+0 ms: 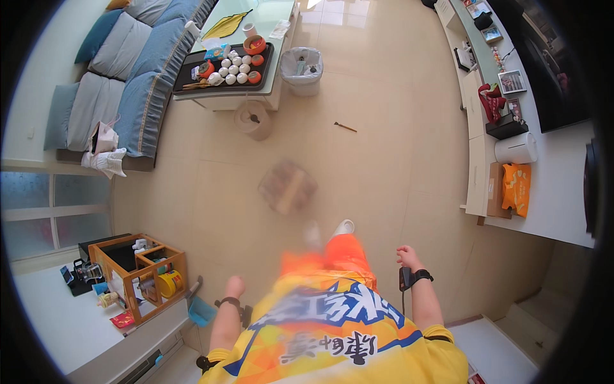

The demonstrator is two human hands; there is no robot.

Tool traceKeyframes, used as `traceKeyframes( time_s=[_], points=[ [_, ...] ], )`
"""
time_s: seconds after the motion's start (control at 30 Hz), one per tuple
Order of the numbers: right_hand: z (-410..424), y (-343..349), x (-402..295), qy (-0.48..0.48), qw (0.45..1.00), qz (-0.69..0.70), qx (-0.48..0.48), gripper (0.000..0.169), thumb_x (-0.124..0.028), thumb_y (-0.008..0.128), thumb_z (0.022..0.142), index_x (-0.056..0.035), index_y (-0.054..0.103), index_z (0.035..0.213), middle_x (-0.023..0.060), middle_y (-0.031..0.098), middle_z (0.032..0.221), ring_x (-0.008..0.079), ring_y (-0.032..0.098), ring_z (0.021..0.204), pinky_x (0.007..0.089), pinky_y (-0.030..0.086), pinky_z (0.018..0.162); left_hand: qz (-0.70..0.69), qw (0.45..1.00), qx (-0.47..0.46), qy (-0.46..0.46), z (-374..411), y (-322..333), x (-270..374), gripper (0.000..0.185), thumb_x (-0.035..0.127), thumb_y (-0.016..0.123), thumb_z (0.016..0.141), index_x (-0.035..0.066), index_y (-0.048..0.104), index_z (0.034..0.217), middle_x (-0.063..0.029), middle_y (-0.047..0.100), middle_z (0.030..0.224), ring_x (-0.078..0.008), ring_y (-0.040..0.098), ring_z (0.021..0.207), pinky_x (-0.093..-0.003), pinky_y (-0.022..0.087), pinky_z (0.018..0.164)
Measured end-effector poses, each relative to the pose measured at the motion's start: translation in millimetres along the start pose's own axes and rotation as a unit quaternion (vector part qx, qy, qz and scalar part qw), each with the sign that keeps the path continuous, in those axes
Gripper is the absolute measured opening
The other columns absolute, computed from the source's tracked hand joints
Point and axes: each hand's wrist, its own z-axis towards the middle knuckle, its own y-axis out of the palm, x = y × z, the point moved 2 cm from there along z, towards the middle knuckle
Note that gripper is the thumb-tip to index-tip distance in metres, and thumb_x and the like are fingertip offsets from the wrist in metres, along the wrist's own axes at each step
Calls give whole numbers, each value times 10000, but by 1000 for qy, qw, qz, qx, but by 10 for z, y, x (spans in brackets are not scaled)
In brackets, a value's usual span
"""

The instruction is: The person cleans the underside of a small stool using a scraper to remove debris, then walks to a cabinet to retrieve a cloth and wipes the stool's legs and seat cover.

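My left hand [235, 287] hangs at my left side, slightly blurred, with its fingers hidden by the angle. My right hand [408, 257] hangs at my right side, fingers loosely bent and nothing in them. Neither hand touches any object. Ahead on the tiled floor lies a small brush [346, 126] with a thin brown handle and dark tip. Closer to my feet is a blurred brownish thing [288, 187] that I cannot make out. A white shoe [344, 227] shows below my orange shorts.
A glass-topped table [229, 12] bears a black tea tray [180, 82]. Beside it stand a lined bin [302, 86] and a translucent round container [253, 124]. A sofa [158, 53] lines the left, a TV cabinet [475, 110] the right. A wooden rack [129, 283] stands lower left.
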Motion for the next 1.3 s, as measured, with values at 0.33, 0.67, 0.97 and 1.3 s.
traceKeyframes(
  time_s=[0.33,0.67,0.97,1.3],
  points=[
    [-260,-191,1158,72,994,85,9,220,-117,477,787,-83,536,996,45,573,864,144,569,621,271,434,502,-23,993,25,109,-124,-583,1591,172,123,471,765,22,609,782,-215,593,776,-380,580,773,-431,469,681],
    [-370,-517,2038,109,986,127,24,201,-90,479,789,-38,549,971,60,573,816,159,559,579,296,460,501,68,981,90,160,-33,-758,2384,142,79,457,717,57,596,735,-183,598,748,-351,572,701,-399,462,610],
    [-243,-446,1510,52,982,177,27,178,-109,449,813,-59,552,950,49,575,809,145,556,581,272,430,464,127,976,34,173,80,-1240,2902,202,156,441,794,68,618,837,-187,611,865,-354,582,834,-425,477,715],
    [-232,-644,665,56,981,175,70,175,-127,505,784,-75,569,939,26,581,786,121,568,614,256,425,499,103,967,21,230,870,-1322,3331,172,135,469,771,45,615,787,-214,599,785,-372,581,782,-432,473,684]
  ],
)
